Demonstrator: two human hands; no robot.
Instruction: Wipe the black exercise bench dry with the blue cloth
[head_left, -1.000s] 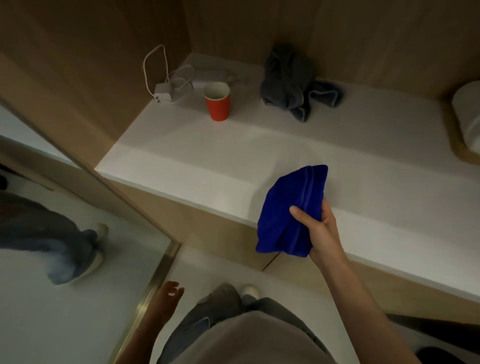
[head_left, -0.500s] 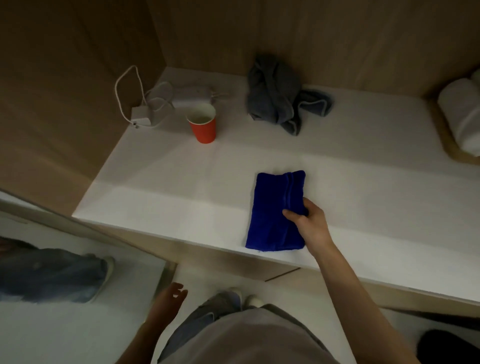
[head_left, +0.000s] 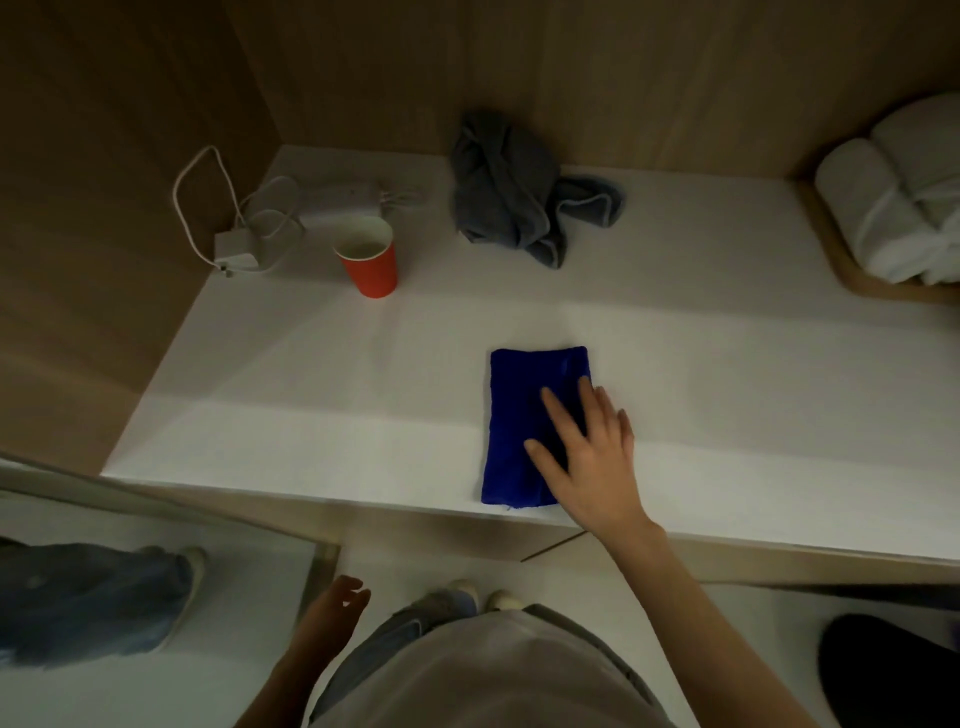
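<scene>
blue cloth (head_left: 511, 415): one; hands (head_left: 592, 467) (head_left: 332, 618): two

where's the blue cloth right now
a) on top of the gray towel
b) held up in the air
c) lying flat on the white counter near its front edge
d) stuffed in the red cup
c: the folded blue cloth lies flat on the white counter, with the right hand spread open over it.

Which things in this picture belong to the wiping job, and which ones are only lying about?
For the job:
- blue cloth, folded on the white counter
- right hand, resting on it with straight fingers
- the black bench is not clearly in view

Lying about:
- red cup
- grey towel
- white charger with cable
- rolled white towels
</scene>
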